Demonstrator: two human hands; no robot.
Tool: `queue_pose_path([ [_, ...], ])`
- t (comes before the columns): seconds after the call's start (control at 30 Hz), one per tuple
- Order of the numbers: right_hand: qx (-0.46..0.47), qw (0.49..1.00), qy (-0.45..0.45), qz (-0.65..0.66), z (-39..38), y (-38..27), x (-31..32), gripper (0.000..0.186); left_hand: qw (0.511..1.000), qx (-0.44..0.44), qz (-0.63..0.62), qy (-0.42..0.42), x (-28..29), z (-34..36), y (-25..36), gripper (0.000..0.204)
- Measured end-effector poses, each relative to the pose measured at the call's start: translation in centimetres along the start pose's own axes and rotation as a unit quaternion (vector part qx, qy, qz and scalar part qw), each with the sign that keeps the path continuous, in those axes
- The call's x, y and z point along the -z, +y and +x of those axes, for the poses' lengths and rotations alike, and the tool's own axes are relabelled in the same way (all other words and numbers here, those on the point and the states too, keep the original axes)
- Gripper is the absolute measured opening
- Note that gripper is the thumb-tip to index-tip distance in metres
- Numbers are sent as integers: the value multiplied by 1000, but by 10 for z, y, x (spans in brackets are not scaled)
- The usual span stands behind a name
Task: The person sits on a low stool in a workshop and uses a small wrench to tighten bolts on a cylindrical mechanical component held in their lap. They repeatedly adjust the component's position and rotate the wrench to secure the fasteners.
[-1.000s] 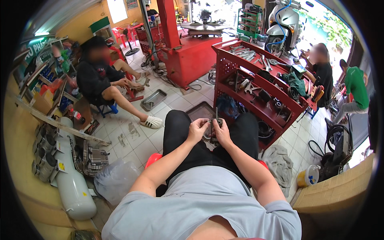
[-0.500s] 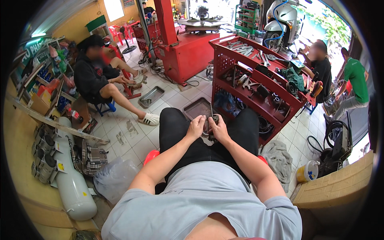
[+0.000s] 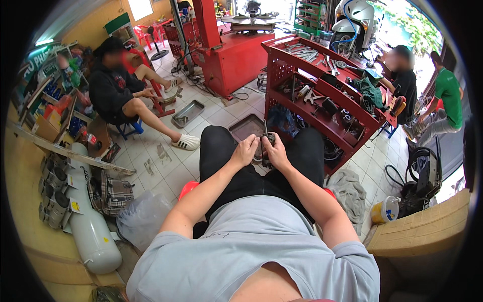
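Observation:
Between my knees, both hands work close together on a small dark metal part [image 3: 271,137], its kind too small to make out. A thin rod [image 3: 265,127] stands up from beside my right fingers. My right hand [image 3: 275,152] is closed round the part. My left hand [image 3: 245,152] is closed with its fingertips pinched against the part's left side; what exactly they grip is hidden. Just beyond the hands, a shallow metal tray [image 3: 236,132] lies on the tiled floor.
A red tool cart [image 3: 322,108] with wrenches on top stands ahead to the right. A second tray [image 3: 188,114] lies near a seated person [image 3: 118,90] at left. A grey tank [image 3: 93,221] and plastic bag [image 3: 143,219] are at left; a yellow bucket [image 3: 386,209] stands right.
The view has shifted slightly. My hands stay together at the metal part, with the right fingers and the rod slightly turned. Two people at the right have moved a little.

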State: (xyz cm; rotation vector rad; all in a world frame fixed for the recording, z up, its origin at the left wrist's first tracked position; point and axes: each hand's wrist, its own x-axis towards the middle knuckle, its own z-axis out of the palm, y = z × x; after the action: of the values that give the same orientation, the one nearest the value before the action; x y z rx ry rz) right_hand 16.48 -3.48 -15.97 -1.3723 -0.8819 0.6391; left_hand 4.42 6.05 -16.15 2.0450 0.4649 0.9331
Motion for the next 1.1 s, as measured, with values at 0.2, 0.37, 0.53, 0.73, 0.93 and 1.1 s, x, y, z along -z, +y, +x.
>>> queue_pose_path([
  [0.2, 29, 999, -4, 17, 5, -25, -1, 34, 998, 42, -36, -17, 5, 15, 2, 41],
  [0.37, 143, 989, 1, -45, 30, -94, 1, 40, 992, 25, -122, 0, 33, 60, 58, 50],
  [0.53, 174, 984, -26, 15, 10, -169, -1, 42, 989, -26, -145, 12, 67, 59, 129, 31],
  [0.73, 136, 986, -93, 16, -16, -198, 8, 41, 977, -199, 54, 57, 89, 30, 173, 17],
  [0.93, 126, 987, -96, -39, -31, -194, 13, 41, 943, -282, 165, 64, 86, 25, 166, 20],
  [1.1, 180, 970, -53, -157, -40, -196, 19, 48, 948, 64, -290, -112, 72, 15, 163, 42],
])
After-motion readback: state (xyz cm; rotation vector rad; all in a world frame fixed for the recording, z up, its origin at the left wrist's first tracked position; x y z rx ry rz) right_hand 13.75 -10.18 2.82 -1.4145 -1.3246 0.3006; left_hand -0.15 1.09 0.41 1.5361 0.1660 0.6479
